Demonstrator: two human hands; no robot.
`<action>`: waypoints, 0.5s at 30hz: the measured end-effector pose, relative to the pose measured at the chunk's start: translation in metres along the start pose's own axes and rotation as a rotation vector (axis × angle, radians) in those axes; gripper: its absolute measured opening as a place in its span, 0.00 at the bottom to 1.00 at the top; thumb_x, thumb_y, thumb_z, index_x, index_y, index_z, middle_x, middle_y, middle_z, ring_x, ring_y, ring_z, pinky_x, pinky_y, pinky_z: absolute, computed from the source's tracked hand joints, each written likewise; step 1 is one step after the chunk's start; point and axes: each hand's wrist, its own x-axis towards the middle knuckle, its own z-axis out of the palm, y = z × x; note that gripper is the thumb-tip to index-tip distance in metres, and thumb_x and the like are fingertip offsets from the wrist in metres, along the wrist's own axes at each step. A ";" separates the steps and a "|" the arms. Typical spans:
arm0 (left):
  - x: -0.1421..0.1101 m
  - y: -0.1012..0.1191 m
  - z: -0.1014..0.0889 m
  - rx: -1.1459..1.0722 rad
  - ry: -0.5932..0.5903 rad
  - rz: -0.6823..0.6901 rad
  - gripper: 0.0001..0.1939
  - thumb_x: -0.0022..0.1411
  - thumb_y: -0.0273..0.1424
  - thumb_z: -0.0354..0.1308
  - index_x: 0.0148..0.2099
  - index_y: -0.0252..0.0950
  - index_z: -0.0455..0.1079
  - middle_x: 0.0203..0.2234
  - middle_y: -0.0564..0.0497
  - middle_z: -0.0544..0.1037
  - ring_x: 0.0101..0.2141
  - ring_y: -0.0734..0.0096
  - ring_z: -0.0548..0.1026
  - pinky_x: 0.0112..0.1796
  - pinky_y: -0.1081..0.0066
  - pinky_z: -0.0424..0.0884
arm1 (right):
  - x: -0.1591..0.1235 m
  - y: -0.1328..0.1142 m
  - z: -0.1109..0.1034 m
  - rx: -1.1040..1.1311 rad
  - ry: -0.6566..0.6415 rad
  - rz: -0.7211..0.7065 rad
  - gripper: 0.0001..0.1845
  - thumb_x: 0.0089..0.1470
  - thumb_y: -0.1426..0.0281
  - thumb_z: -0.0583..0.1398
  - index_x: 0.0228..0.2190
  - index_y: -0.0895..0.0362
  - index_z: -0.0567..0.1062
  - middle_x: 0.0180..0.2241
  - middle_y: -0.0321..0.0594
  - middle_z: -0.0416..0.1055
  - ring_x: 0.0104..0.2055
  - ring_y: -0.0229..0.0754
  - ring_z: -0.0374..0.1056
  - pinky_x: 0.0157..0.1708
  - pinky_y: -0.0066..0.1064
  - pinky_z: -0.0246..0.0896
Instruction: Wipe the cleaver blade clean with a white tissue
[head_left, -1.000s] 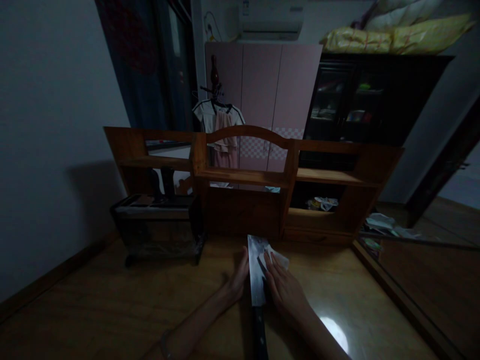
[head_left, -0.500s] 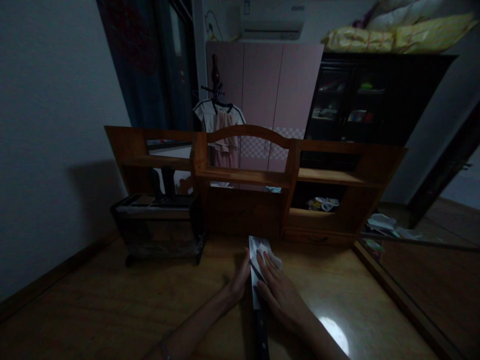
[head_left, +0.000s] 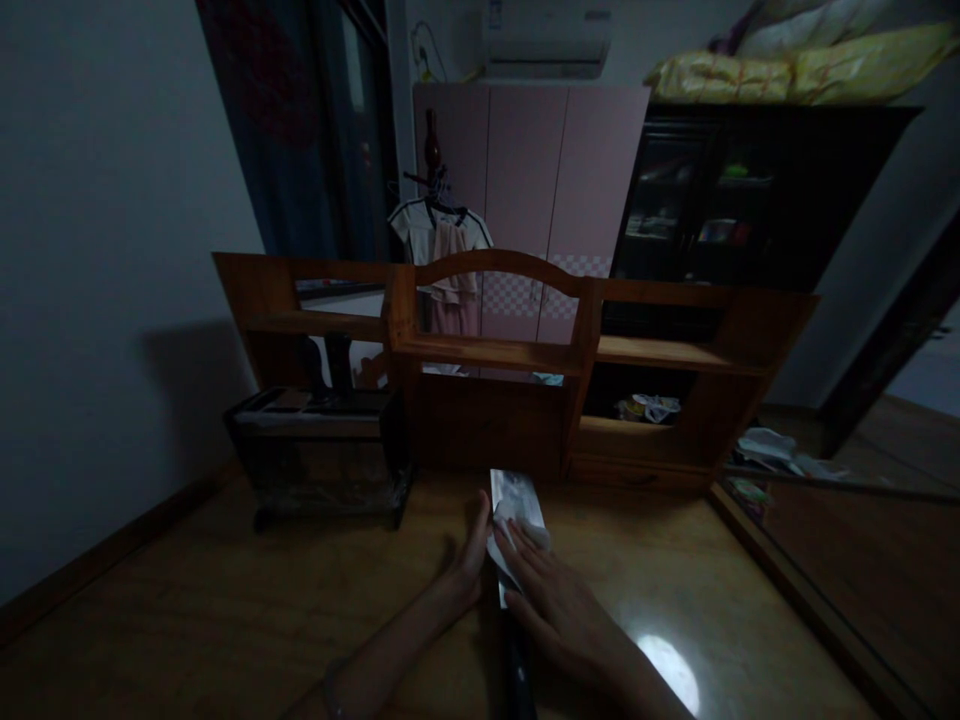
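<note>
- Plainly, a cleaver (head_left: 517, 487) lies between two bare hands above the near part of the wooden table (head_left: 300, 610), its blade pointing to the far side and its dark handle (head_left: 517, 670) towards the near edge.
- The right hand (head_left: 555, 595) reaches in from the right, fingers outstretched over a white tissue (head_left: 538, 538) on the blade; whether they pinch it, I cannot tell.
- The left hand (head_left: 469, 562) is at the blade's left edge, thumb raised; its other fingers are mostly hidden, so its grip cannot be told.
- Wiping appears to be under way: the tissue covers the middle of the blade, while the far end shows bare.
- Whether that bare steel is already wiped is too dim to judge; the blade's underside is out of sight.
- Far left stands a dark holder (head_left: 315, 465) with two black handles (head_left: 339, 365) upright at its top, well apart from the cleaver.
</note>
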 end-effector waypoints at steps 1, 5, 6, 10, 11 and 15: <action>-0.001 0.001 0.001 -0.001 0.002 -0.010 0.38 0.60 0.60 0.46 0.42 0.26 0.74 0.34 0.34 0.80 0.46 0.49 0.76 0.50 0.59 0.68 | 0.000 -0.001 -0.001 0.003 -0.010 -0.012 0.33 0.66 0.57 0.46 0.66 0.46 0.37 0.69 0.31 0.32 0.70 0.45 0.31 0.67 0.46 0.38; -0.003 0.003 0.003 -0.014 0.004 -0.018 0.38 0.61 0.60 0.45 0.41 0.26 0.74 0.32 0.35 0.80 0.45 0.49 0.77 0.49 0.60 0.68 | 0.000 -0.001 -0.004 0.009 -0.033 -0.042 0.33 0.66 0.57 0.46 0.66 0.47 0.38 0.69 0.32 0.33 0.70 0.46 0.31 0.67 0.47 0.37; -0.002 0.003 0.003 -0.013 0.004 -0.017 0.38 0.61 0.59 0.45 0.42 0.26 0.74 0.33 0.35 0.80 0.45 0.50 0.77 0.49 0.60 0.68 | -0.001 0.000 -0.005 0.010 -0.035 -0.046 0.32 0.67 0.58 0.46 0.66 0.47 0.39 0.69 0.32 0.33 0.70 0.46 0.31 0.67 0.48 0.37; 0.000 0.002 0.000 0.020 -0.002 -0.026 0.41 0.61 0.60 0.42 0.45 0.24 0.74 0.35 0.34 0.80 0.45 0.48 0.77 0.49 0.58 0.68 | -0.004 0.002 -0.012 0.025 -0.016 -0.044 0.29 0.67 0.59 0.45 0.66 0.45 0.43 0.68 0.31 0.38 0.70 0.46 0.36 0.67 0.47 0.41; 0.000 0.002 -0.001 0.027 -0.014 -0.028 0.42 0.61 0.61 0.41 0.46 0.24 0.73 0.35 0.34 0.80 0.46 0.48 0.76 0.50 0.58 0.68 | -0.005 0.002 -0.014 0.026 -0.004 -0.047 0.29 0.67 0.59 0.45 0.66 0.45 0.45 0.68 0.31 0.40 0.70 0.46 0.37 0.66 0.47 0.42; 0.001 0.004 -0.001 0.005 -0.110 -0.030 0.44 0.61 0.61 0.39 0.53 0.25 0.71 0.41 0.33 0.79 0.47 0.46 0.75 0.52 0.54 0.65 | -0.007 0.009 -0.018 0.021 0.049 -0.048 0.26 0.67 0.61 0.44 0.65 0.47 0.51 0.66 0.33 0.48 0.68 0.47 0.43 0.65 0.48 0.45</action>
